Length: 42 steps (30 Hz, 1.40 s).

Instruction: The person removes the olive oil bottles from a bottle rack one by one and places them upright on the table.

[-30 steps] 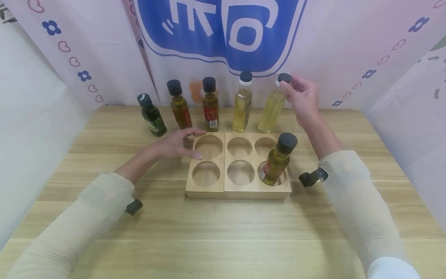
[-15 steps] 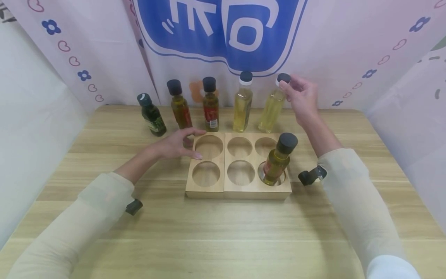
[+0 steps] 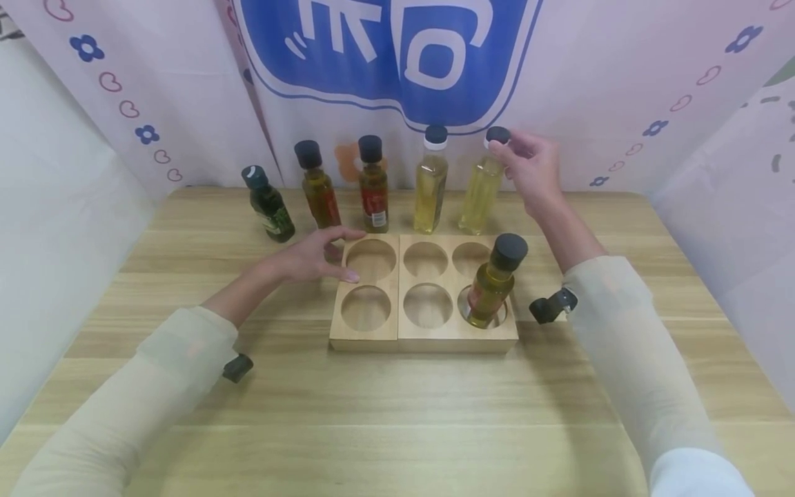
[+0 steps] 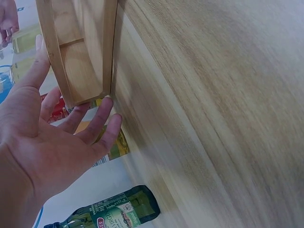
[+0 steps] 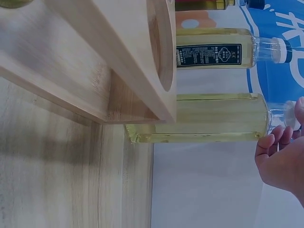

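My right hand (image 3: 535, 169) pinches the black-and-white cap of a clear bottle of pale yellow oil (image 3: 481, 190), which stands behind the rack with its top leaning slightly right. The right wrist view shows the fingertips right at the bottle's neck. My left hand (image 3: 310, 257) holds the left end of a wooden bottle rack (image 3: 397, 304), thumb on top and fingers spread along the end and far corner. In the rack's front right hole stands a black-capped oil bottle (image 3: 491, 293), tilted; the other holes hold nothing.
Along the back stand another pale oil bottle (image 3: 431, 186), two red-labelled oil bottles, one at the middle (image 3: 375, 193) and one left of it (image 3: 320, 193), and a dark green bottle (image 3: 270, 210). A printed curtain (image 3: 186, 83) hangs behind the wooden table (image 3: 397, 428).
The cap under my right fingers has shifted slightly left, so the pale bottle leans less. My left hand keeps its place on the rack.
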Tool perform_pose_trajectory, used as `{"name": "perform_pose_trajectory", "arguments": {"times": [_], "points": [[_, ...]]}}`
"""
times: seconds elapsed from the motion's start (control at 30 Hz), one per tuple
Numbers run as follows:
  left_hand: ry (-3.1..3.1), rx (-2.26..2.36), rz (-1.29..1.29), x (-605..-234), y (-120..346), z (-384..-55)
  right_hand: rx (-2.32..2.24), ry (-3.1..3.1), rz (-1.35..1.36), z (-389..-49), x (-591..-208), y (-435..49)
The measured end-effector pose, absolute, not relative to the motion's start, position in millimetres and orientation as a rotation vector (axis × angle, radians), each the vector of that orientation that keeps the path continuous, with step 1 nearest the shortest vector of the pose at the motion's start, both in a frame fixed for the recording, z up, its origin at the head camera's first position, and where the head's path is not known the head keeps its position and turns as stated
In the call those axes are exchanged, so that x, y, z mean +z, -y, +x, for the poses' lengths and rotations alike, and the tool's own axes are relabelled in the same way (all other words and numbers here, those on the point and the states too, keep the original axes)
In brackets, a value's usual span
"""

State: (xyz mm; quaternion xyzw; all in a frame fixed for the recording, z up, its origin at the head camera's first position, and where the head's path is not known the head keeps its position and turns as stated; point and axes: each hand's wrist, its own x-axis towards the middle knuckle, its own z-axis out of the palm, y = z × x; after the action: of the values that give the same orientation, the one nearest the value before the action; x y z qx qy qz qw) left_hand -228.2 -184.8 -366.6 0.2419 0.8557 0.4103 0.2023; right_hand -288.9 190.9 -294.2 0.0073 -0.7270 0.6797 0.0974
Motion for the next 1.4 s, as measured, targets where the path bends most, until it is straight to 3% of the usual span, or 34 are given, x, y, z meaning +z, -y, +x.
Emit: {"name": "perform_pose_trajectory", "arguments": {"times": [0.7,1.4], "points": [[-2.389,1.141,0.678,-366,184,-228,1.857,2.264,0.098,-286,-296,-198],[-2.379,1.164,0.7,-367,185,-229,1.843,2.097,0.216,-258,-281,-218]]}}
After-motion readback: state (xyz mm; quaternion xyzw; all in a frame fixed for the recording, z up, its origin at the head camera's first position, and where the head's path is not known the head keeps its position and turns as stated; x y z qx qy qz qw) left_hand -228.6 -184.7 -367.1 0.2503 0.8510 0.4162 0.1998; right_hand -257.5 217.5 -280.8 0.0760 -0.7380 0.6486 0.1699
